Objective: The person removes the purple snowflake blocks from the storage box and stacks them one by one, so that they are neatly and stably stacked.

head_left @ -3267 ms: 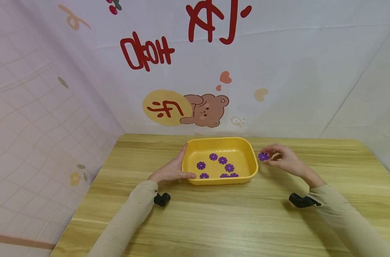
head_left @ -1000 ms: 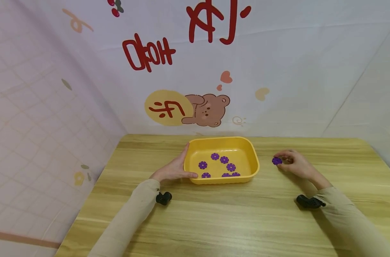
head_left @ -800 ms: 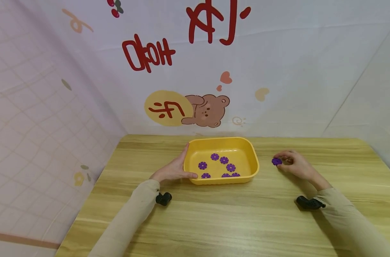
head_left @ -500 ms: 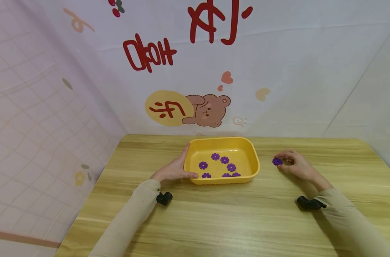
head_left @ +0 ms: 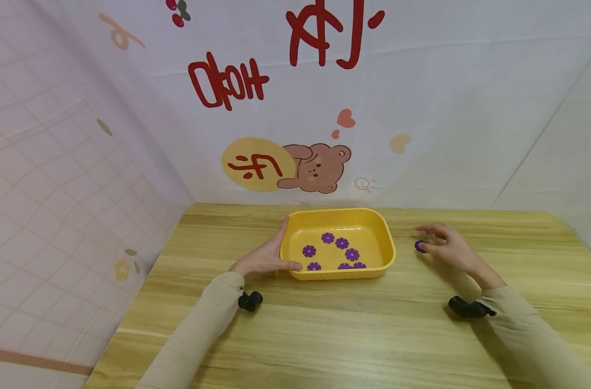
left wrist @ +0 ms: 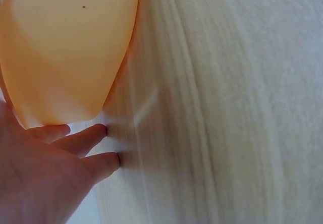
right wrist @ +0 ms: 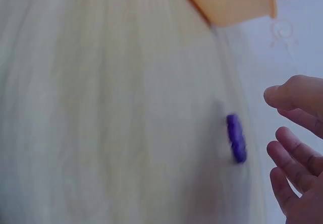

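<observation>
Tray wall (head_left: 385, 240) between right hand (head_left: 452, 250) and inner discs (head_left: 349, 254)

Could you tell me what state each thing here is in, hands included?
Yellow tub: upright on the table, open-topped.
Purple discs inside: seven visible, loose, some partly hidden.
Single purple disc: outside the tub, loose; flat or tilted, unclear.
Left hand: gripping the tub's side.
Right hand: open, holding nothing.

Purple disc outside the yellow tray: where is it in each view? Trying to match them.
Head: right of centre, purple disc by the right hand.
Left wrist: not in it.
Right wrist: right of centre, below mid-height.
Shared landmark: yellow tray, near centre in head, upper left in left wrist, top edge in right wrist.
</observation>
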`<action>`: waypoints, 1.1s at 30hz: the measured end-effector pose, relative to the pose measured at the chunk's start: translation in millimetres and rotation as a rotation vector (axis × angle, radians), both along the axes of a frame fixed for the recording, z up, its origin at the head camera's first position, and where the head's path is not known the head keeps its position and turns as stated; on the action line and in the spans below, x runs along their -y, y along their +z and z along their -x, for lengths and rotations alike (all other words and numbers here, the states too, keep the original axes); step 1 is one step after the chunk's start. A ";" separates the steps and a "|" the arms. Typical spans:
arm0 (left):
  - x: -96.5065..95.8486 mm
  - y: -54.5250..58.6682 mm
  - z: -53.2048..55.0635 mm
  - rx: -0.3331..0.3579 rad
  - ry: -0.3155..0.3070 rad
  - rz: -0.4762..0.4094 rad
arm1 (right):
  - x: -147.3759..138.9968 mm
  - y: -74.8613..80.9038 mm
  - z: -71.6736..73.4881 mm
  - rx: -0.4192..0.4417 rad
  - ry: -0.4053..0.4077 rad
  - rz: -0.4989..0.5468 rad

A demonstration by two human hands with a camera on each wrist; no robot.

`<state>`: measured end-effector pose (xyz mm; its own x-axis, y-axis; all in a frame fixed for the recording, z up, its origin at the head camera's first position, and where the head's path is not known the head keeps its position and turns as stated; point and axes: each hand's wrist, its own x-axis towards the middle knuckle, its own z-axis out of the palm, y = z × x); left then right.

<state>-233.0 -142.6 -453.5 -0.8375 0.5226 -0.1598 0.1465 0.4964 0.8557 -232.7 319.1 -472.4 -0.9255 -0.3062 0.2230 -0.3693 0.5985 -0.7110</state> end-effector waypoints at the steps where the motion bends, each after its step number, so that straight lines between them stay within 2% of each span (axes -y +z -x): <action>1: 0.0 -0.5 0.0 0.001 0.003 0.004 | 2.2 1.6 0.5 -0.008 0.003 0.007; 5: -0.1 -1.3 0.4 -0.006 0.006 0.000 | 12.8 10.5 2.0 -0.061 0.038 0.023; 11: -0.5 -1.3 0.7 -0.027 0.001 0.013 | 27.3 26.0 6.5 -0.124 0.166 0.118; 12: -1.2 3.4 -1.6 -0.021 -0.003 0.010 | 29.3 28.4 7.4 -0.123 0.183 0.131; 18: -0.9 3.5 -1.2 -0.020 -0.002 0.019 | 46.6 46.8 7.5 -0.089 0.238 0.144; 19: -0.3 -1.2 1.0 -0.027 0.000 0.023 | 50.1 49.6 7.4 -0.080 0.247 0.147; 23: -0.4 -1.1 1.8 -0.035 -0.014 0.011 | 62.9 57.0 8.1 -0.040 0.270 0.148; 28: 0.3 -0.9 2.2 -0.031 -0.026 -0.010 | 78.8 60.1 8.9 0.004 0.300 0.137; 33: -0.1 0.9 1.8 -0.014 -0.013 0.008 | 92.6 54.9 9.3 0.046 0.373 0.122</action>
